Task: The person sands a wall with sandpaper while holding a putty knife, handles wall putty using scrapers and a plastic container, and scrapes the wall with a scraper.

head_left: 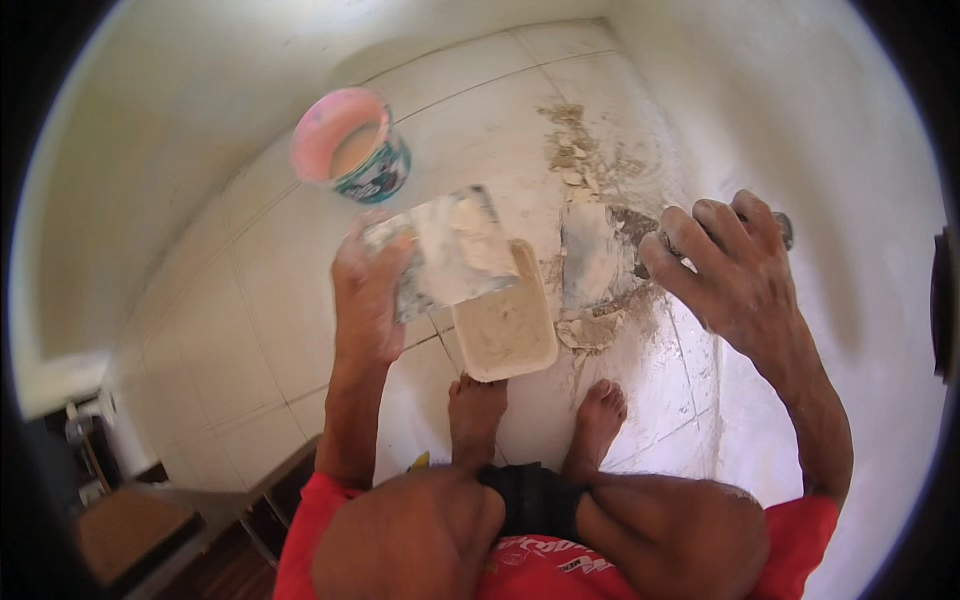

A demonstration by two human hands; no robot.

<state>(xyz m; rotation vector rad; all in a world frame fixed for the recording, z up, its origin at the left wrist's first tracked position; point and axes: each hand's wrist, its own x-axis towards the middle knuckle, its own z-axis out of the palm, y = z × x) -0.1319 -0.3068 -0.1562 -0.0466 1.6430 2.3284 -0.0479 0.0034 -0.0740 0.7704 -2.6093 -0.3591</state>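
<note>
My left hand is closed on the edge of a flat rectangular plate, whose face is smeared with pale plaster. My right hand is wrapped round the handle of a trowel; its broad blade carries a pale coat and points left. The handle's dark end shows past my fingers. Under the plate's lower right side stands a cream rectangular tub with a greyish, plaster-stained inside, partly hidden by the plate. The two tools are held apart from each other.
A pink-lined bucket with a pale mix inside stands at the far left. Crumbled plaster lies on the tiled floor near the right wall. My bare feet are behind the tub. Wooden furniture sits at the lower left.
</note>
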